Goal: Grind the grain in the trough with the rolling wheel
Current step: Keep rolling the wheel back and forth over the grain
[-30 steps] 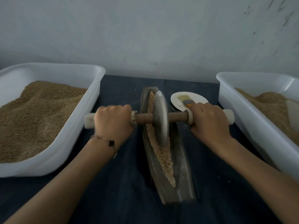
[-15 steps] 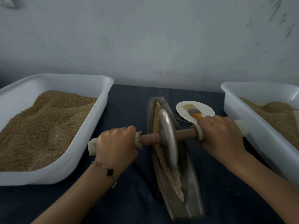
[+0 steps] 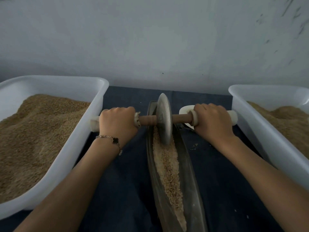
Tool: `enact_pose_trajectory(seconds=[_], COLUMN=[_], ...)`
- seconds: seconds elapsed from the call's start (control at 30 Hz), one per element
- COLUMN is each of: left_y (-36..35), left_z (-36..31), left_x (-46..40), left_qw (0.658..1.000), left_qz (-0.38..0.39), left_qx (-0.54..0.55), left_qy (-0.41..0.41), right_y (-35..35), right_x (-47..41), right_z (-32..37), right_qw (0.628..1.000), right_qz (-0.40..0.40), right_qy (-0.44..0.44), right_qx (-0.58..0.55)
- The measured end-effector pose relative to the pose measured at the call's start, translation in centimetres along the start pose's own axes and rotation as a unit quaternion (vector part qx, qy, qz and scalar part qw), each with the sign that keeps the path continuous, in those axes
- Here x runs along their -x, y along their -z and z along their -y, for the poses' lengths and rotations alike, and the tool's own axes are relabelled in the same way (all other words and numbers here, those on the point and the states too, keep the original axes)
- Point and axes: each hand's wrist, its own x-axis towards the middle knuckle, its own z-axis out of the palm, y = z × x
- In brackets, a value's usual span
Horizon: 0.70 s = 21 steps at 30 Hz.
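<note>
A long, boat-shaped metal trough (image 3: 192,178) lies lengthwise on the dark cloth in the middle. A strip of tan grain (image 3: 167,166) fills its groove. The grey metal rolling wheel (image 3: 164,118) stands upright in the far end of the trough, on a wooden axle with pale handle ends. My left hand (image 3: 117,122) grips the left handle. My right hand (image 3: 211,121) grips the right handle. Both arms are stretched forward.
A white tub (image 3: 80,148) of brown grain stands at the left, close to the left handle end. Another white tub (image 3: 260,131) with grain stands at the right. A white plate (image 3: 185,109) shows partly behind my right hand. The wall rises right behind the table.
Both hands have pushed the wheel away from me, from the trough's middle to its far end. More of the grain strip shows in the near part of the trough.
</note>
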Motion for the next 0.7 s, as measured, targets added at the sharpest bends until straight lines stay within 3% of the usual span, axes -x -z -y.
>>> enact_pose_trajectory(seconds=[0.2, 0.33, 0.7], left_y=[0.9, 3.4, 5.2], left_z=[0.1, -1.3, -1.2], left_x=[5.4, 7.8, 12.0], left_qw=[0.999, 0.993, 0.989], left_qz=[-0.005, -0.06, -0.088], left_qx=[0.019, 0.019, 0.047], left_qy=[-0.038, -0.1, -0.106], right_y=[1.8, 3.2, 7.1], right_x=[4.7, 8.7, 11.2], right_z=[0.9, 1.2, 1.2], right_qw=[0.999, 0.998, 0.997], right_qz=[-0.051, -0.03, -0.036], right_qy=[0.015, -0.023, 0.028], right_qx=[-0.002, -0.051, -0.062])
